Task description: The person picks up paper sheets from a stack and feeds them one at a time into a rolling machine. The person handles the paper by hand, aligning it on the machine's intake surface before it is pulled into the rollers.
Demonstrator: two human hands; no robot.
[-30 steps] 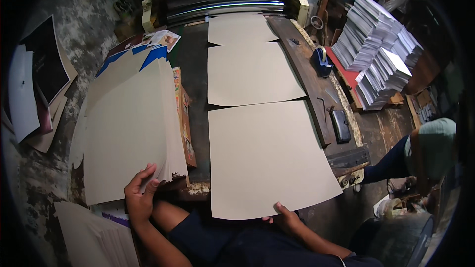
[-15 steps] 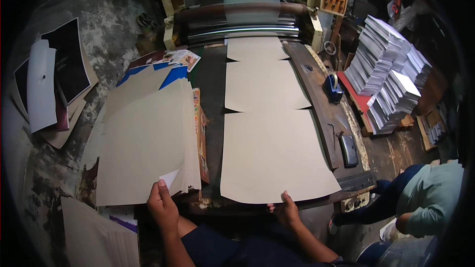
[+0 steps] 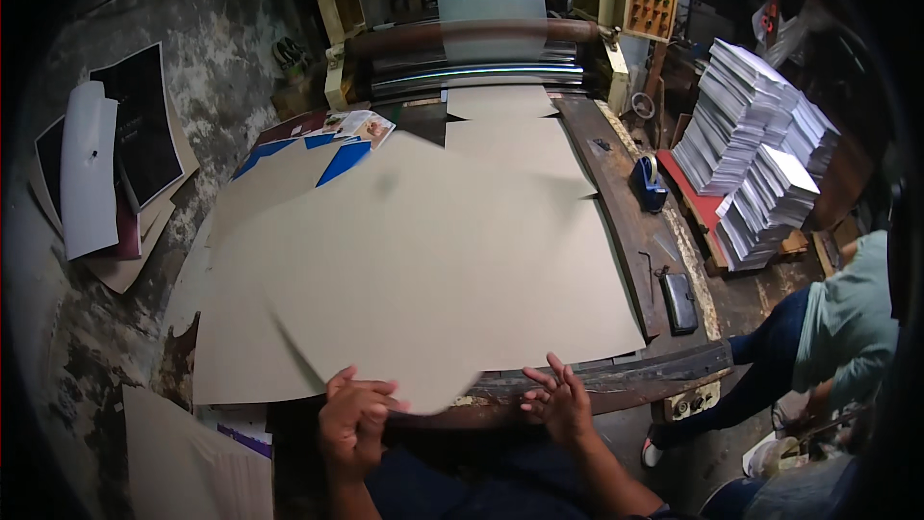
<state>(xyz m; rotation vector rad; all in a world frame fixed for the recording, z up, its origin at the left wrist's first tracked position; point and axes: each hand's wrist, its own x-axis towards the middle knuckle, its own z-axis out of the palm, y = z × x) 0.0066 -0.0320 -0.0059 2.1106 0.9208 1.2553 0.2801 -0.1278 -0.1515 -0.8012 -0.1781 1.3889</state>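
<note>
My left hand (image 3: 356,424) pinches the near edge of a large beige paper sheet (image 3: 404,270). The sheet is lifted at a slant, and spans from the sheet stack (image 3: 236,327) on the left across to the middle of the table. It hides part of a row of similar sheets (image 3: 510,146), which lead up to the rollers (image 3: 476,77) of a machine. Close to the table's front edge, my right hand (image 3: 561,404) is open with its fingers spread, holding nothing, just right of the lifted sheet's near corner.
A wooden rail (image 3: 616,221) borders the feed table, with a tape dispenser (image 3: 649,185) and a black case (image 3: 680,303) beside it. Tall paper stacks (image 3: 736,125) stand on the right. At the lower right a person (image 3: 847,318) bends over. More sheets (image 3: 192,453) lie at lower left.
My left hand has moved right, drawing a sheet off the stack and over the row. The row has advanced toward the rollers. My right hand has come off the row's near edge and its fingers have spread.
</note>
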